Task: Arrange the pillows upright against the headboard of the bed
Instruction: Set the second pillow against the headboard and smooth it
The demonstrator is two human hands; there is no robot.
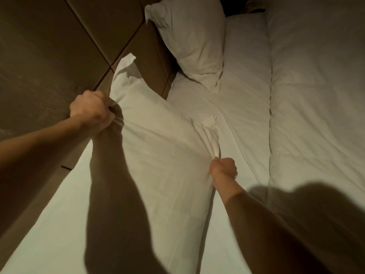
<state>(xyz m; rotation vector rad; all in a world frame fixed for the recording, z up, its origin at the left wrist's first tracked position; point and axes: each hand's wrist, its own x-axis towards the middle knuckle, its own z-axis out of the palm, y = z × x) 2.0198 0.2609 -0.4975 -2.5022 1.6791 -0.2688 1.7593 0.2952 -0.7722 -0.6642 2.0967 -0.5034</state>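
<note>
Dim room, rumpled white duvet (316,95)

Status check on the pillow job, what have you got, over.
Left grip and right grip clutching opposite edges of near pillow. Far pillow already leaning on headboard. Nothing seen in the way.

Both hands grip a white pillow (158,139): left hand (90,112) bunches its edge by the headboard (49,56), right hand (224,168) its opposite edge. Another pillow (193,42) leans against the headboard.
</note>
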